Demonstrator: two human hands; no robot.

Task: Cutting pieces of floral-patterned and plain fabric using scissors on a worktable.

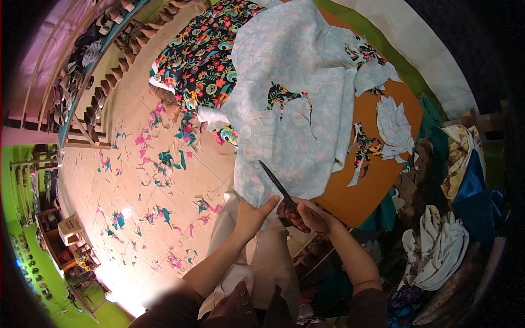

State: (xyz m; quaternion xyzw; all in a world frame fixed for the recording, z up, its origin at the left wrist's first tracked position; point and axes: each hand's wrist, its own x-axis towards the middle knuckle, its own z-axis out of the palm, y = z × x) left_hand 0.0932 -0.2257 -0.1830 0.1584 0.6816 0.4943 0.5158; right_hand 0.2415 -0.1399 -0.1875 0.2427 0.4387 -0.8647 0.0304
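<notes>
A large piece of floral fabric [292, 52] lies over the orange-brown table, its pale reverse side up, and hangs toward me at the near edge. My left hand [254, 216] pinches this near edge at its corner, thumb on top. In my right hand [309, 215] is a pair of dark scissors [278, 185], fingers wrapped round the handles. Their blades point away and to the left, over the pale fabric and looking nearly closed. Part of the handles is hidden by my fingers. A torn-looking opening in the fabric shows a black floral patch [284, 97].
Black floral fabric [205, 52] spreads at the far left. Cut scraps [394, 128] lie on the orange-brown table [377, 188]. Pink and teal scraps [164, 158] litter the tiled floor. Shoe-form racks [104, 71] stand left, and a cloth heap [435, 251] lies right.
</notes>
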